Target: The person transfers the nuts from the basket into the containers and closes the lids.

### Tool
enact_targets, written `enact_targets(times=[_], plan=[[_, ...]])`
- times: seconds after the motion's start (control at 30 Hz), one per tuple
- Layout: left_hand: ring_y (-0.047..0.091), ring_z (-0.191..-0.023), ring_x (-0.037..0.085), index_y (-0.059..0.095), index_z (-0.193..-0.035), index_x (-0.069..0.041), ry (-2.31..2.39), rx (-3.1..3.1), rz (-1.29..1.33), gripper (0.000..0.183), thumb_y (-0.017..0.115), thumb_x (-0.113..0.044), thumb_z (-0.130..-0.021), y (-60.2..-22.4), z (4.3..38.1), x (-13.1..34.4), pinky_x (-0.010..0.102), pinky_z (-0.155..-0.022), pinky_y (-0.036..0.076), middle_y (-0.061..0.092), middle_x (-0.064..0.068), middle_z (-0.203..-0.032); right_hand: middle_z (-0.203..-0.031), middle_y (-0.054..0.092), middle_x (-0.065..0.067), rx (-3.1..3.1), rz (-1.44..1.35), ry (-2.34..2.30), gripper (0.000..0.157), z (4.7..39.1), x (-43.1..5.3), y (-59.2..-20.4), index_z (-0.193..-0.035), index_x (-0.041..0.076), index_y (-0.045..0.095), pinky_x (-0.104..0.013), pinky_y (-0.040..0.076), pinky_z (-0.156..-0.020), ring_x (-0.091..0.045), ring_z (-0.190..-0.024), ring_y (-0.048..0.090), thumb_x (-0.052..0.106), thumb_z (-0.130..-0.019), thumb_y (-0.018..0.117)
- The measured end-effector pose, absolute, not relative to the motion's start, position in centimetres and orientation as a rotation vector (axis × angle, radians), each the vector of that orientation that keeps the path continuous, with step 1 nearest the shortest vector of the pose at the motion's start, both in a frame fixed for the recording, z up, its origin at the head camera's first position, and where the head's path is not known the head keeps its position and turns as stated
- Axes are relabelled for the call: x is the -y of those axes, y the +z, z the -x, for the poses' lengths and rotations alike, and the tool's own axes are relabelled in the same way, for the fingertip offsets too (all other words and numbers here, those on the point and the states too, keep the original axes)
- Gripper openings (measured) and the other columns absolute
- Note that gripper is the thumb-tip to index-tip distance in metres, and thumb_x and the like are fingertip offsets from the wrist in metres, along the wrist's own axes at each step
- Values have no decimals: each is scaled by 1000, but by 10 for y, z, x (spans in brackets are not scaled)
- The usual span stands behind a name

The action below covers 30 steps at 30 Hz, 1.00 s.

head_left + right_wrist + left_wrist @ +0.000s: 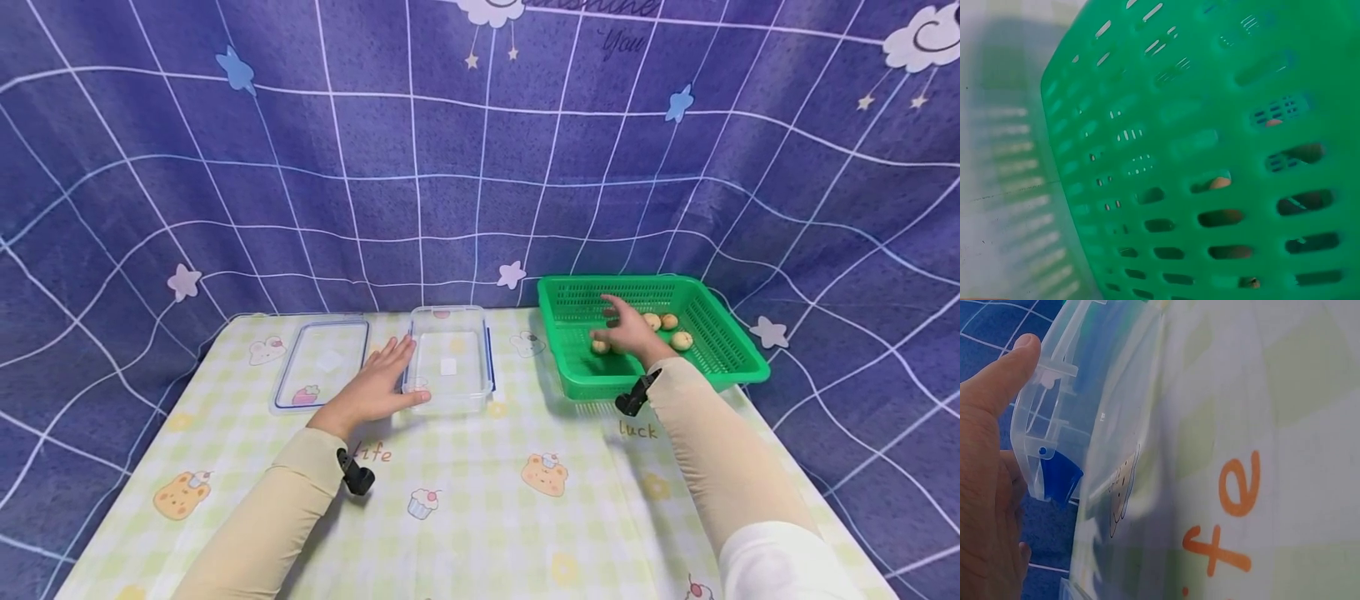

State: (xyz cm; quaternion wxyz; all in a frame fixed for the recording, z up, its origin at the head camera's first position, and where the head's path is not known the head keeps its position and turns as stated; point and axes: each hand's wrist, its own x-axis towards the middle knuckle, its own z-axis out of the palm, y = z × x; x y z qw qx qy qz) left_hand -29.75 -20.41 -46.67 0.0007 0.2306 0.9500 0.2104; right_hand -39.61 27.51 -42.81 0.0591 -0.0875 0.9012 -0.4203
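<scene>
My left hand (378,383) is at the left side of a clear plastic box (450,379), fingers straight and thumb spread along its near corner. In the left wrist view the thumb lies against the rim of that box (1054,419), near a blue clip. My right hand (628,331) reaches over the wall into a green basket (600,387), its fingers spread apart. Below its fingertips sits a round, tan, walnut-like piece (600,346). Several more such pieces (681,340) lie to the right of the hand. In the right wrist view the slotted basket wall (1179,150) hides most of the hand.
A clear lid with a blue seal (322,364) lies flat left of the box. The table wears a green-checked cloth (487,517) with cartoon prints. Behind stands a blue gridded curtain (450,208). Blue clips (491,358) hang on the box's right side.
</scene>
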Motion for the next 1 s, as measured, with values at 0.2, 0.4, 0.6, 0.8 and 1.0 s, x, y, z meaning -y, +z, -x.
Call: enact_targets(times=[0.2,0.4,0.6,0.8,1.0], plan=[[1,-155,35,15,-161,0,653,-2984,-740,105,61,-65,-91,-468,299,204,58,-123,3,10,17,-169,-152,35,-34,-2724,263,-1194,84,397,-275,-431,-161,8,19,-61,43,-105,-52,-136,41,7,-94,70],[1,-155,36,15,-161,0,652,-2984,-745,105,61,-64,-91,-467,299,203,59,-122,1,10,16,-169,-151,37,-34,-2742,265,-1102,84,397,-274,-431,-161,6,20,-61,42,-106,-51,-133,44,5,-93,70],[0,-155,34,13,-162,-3,650,-2983,-737,106,60,-66,-91,-471,300,206,61,-122,1,9,16,-169,-152,36,-31,-2701,255,-1069,79,397,-274,-434,-161,10,21,-60,44,-104,-49,-133,46,5,-96,66],[-1,-156,34,13,-162,-3,670,-2970,-729,106,59,-67,-91,-472,301,206,61,-122,0,9,15,-169,-149,38,-35,-2695,267,-1046,77,398,-275,-434,-159,4,22,-60,42,-107,-50,-134,44,-2,-95,65],[-1,-155,35,14,-162,-2,694,-2963,-720,106,61,-65,-91,-473,301,205,61,-121,-2,8,15,-169,-142,47,-36,-2734,302,-927,75,402,-276,-438,-156,0,27,-59,44,-104,-50,-129,49,-3,-93,67]])
